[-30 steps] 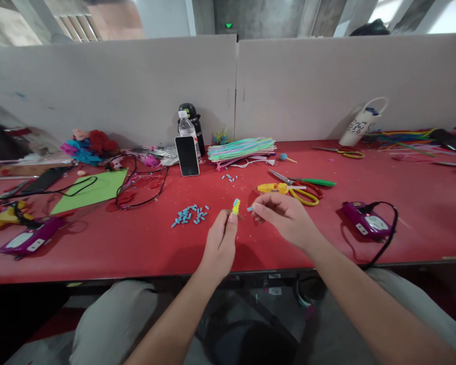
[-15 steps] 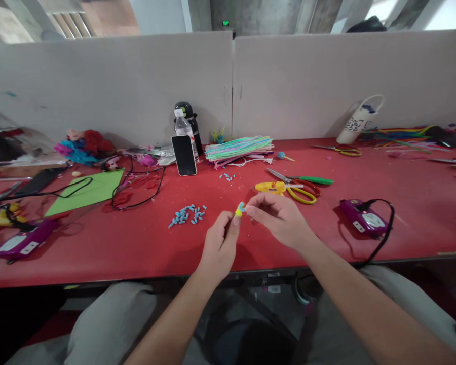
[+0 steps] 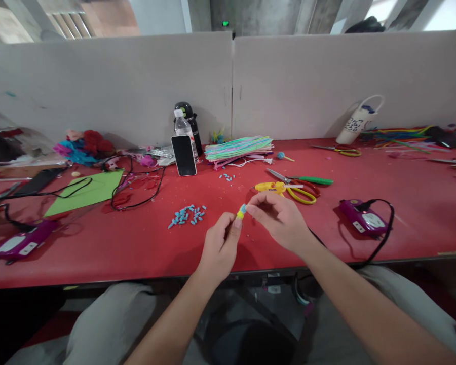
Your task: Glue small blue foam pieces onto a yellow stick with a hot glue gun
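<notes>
My left hand point(image 3: 221, 243) is closed, with thumb and finger pinching a small yellow-and-blue craft piece point(image 3: 240, 214) upright above the table. At its blue top, the fingertips of my right hand point(image 3: 279, 218) are pinched together and touching it; whatever lies between them is too small to make out. Left of my hands lies a loose pile of short light-blue pieces point(image 3: 182, 215). Several more blue bits point(image 3: 227, 177) are scattered further back. Just beyond my right hand rests a yellow glue gun point(image 3: 269, 187), beside scissors with yellow handles point(image 3: 307, 196).
A phone point(image 3: 184, 156) leans against a clear bottle point(image 3: 181, 124). Bundled pipe cleaners point(image 3: 239, 148) lie at the back. A purple power box point(image 3: 365, 219) with a black cord sits right, another purple box point(image 3: 25, 241) left. Green paper point(image 3: 85, 192) lies among cables on the red table point(image 3: 137, 248).
The craft piece has shifted slightly right and its blue top sits straighter. At the far left, a yellow glue gun has moved almost out of view.
</notes>
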`<action>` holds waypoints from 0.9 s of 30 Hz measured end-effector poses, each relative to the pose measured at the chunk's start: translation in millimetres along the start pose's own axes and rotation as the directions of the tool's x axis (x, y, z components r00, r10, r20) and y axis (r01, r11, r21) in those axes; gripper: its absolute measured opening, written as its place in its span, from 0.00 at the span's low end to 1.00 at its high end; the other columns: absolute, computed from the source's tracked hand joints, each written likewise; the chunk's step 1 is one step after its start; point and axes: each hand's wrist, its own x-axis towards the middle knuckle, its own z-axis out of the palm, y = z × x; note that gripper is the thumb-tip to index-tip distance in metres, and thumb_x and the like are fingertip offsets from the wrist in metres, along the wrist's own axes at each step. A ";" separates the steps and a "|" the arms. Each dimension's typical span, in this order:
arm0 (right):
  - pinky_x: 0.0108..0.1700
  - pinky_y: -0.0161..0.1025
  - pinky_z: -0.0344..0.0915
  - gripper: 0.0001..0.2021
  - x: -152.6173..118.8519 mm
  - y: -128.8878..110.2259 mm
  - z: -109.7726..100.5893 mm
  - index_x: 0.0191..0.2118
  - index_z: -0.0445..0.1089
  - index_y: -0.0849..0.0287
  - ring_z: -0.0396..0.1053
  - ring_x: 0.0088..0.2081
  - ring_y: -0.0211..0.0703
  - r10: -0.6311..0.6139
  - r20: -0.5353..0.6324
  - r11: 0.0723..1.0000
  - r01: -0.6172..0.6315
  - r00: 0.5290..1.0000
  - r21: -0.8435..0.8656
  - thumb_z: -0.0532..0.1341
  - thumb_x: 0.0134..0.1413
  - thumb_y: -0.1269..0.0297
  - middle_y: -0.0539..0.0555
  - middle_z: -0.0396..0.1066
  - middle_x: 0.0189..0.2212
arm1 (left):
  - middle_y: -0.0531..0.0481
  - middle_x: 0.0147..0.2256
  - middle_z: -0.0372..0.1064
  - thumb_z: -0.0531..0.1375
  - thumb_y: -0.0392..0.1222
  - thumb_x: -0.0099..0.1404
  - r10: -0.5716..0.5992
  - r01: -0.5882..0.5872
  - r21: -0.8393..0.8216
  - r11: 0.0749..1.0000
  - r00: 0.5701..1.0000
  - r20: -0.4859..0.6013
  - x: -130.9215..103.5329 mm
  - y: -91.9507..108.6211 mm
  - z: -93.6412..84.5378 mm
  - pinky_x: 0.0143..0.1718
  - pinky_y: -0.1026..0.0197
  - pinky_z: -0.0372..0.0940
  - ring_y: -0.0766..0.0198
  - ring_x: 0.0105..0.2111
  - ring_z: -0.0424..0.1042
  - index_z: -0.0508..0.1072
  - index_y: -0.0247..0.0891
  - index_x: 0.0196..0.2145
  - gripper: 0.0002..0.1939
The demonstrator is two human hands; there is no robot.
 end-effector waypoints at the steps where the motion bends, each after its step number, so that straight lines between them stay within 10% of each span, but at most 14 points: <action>1: 0.36 0.36 0.67 0.07 0.0 0.2 0.1 0.36 0.71 0.56 0.70 0.32 0.39 0.000 -0.001 1.000 0.000 1.000 -0.002 0.62 0.62 0.59 0.50 0.72 0.31 | 0.57 0.24 0.52 0.51 0.52 0.73 0.000 0.000 -0.001 1.000 1.000 0.003 -0.1 0.1 0.0 0.27 0.64 0.50 0.68 0.25 0.53 0.63 0.39 0.31 0.16; 27: 0.35 0.40 0.68 0.03 -3.8 -1.7 -0.1 0.38 0.72 0.54 0.67 0.33 0.41 -0.203 -0.029 0.970 0.197 0.979 -0.144 0.62 0.59 0.68 0.52 0.71 0.35 | 0.57 0.24 0.49 0.51 0.52 0.73 -0.001 0.001 -0.003 1.000 1.000 0.017 -0.6 0.0 -0.1 0.26 0.64 0.49 0.69 0.24 0.51 0.60 0.39 0.30 0.17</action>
